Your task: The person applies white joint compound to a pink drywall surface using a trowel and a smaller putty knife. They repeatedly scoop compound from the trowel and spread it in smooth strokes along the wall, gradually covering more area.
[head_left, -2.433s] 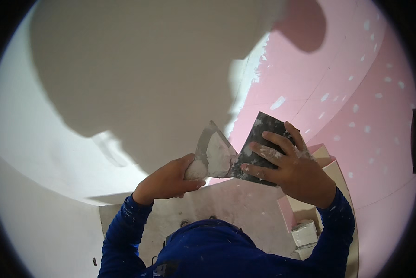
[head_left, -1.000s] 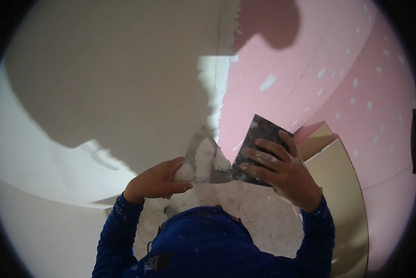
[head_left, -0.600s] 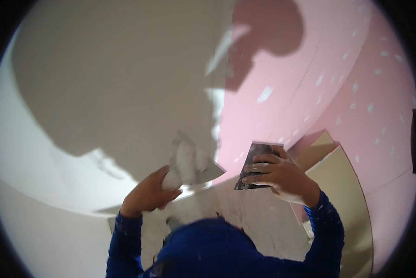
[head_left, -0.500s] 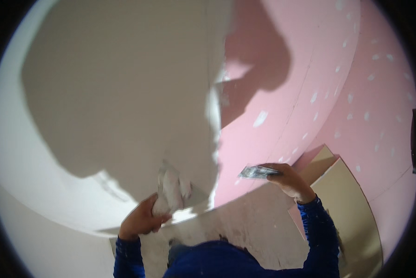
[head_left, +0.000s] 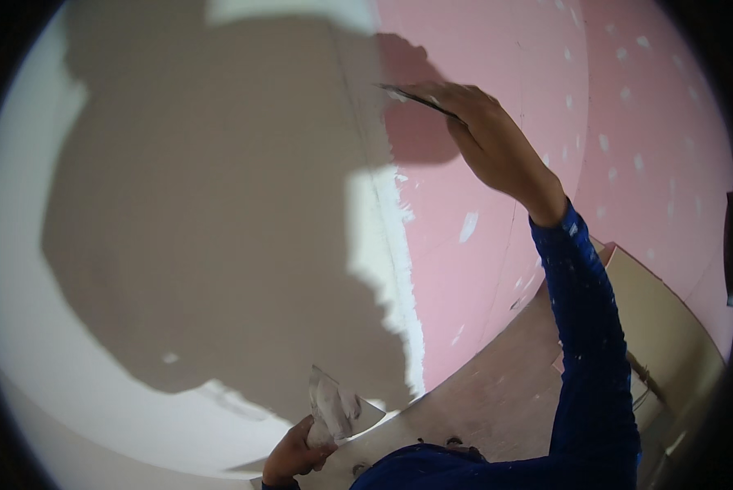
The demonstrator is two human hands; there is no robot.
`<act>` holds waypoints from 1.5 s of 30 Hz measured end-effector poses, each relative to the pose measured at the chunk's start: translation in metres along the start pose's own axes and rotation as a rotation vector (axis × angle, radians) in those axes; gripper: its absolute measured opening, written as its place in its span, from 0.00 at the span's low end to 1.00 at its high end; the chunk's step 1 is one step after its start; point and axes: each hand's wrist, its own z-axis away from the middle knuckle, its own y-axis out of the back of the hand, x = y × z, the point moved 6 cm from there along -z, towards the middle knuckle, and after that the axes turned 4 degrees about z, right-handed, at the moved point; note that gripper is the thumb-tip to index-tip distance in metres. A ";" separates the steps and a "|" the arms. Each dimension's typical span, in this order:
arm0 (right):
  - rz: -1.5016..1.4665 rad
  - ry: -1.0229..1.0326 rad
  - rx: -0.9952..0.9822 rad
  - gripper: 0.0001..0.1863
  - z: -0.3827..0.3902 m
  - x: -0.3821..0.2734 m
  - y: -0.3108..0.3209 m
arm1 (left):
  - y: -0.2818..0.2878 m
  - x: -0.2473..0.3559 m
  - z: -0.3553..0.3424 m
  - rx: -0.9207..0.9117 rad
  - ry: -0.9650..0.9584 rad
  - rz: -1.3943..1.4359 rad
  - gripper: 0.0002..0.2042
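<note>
Well, in the head view I follow from afar, the right hand (head_left: 497, 143) grips a flat blade (head_left: 420, 100), tilted nearly edge-on, at the pink wall's (head_left: 464, 318) upper left border (whether it touches, I cannot tell). Low and left of the pink wall, the left hand (head_left: 294, 453) has its fingers wrapped around a broad scraper (head_left: 366, 415) bearing white paste (head_left: 331, 400). I'd judge this the spreading step; the next move calls for light, even pressure along that border.

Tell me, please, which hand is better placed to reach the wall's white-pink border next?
Probably the right hand: it is raised, with its dark blade near the border. The left hand holds a paste-covered knife much lower.
</note>
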 end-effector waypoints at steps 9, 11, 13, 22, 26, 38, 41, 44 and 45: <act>0.500 -0.032 0.112 0.32 -0.013 -0.006 -0.061 | 0.026 -0.013 -0.003 -0.003 -0.033 0.006 0.27; 0.539 -0.035 0.124 0.31 -0.011 -0.004 -0.072 | 0.027 -0.011 -0.003 -0.010 -0.034 0.039 0.27; 0.509 -0.047 0.145 0.33 -0.006 -0.001 -0.082 | 0.029 -0.010 -0.003 -0.019 -0.025 0.045 0.28; 0.475 -0.104 0.098 0.39 0.025 -0.004 -0.112 | 0.038 -0.022 -0.026 0.107 -0.048 -0.519 0.29; 0.481 -0.163 0.037 0.38 0.052 -0.007 -0.132 | 0.041 -0.029 -0.027 0.145 0.045 -0.451 0.28; 0.363 -0.187 0.048 0.38 0.097 -0.033 -0.142 | 0.056 -0.053 -0.026 0.241 -0.029 -0.538 0.29; 0.248 -0.137 0.179 0.36 0.049 -0.025 -0.104 | 0.053 -0.051 -0.029 0.211 -0.052 -0.594 0.30; 0.306 -0.069 0.238 0.37 -0.001 -0.009 -0.091 | 0.045 -0.042 -0.035 0.083 0.000 -0.469 0.31; 0.359 -0.038 0.291 0.37 -0.010 -0.009 -0.088 | 0.039 -0.036 -0.034 0.033 0.023 -0.398 0.31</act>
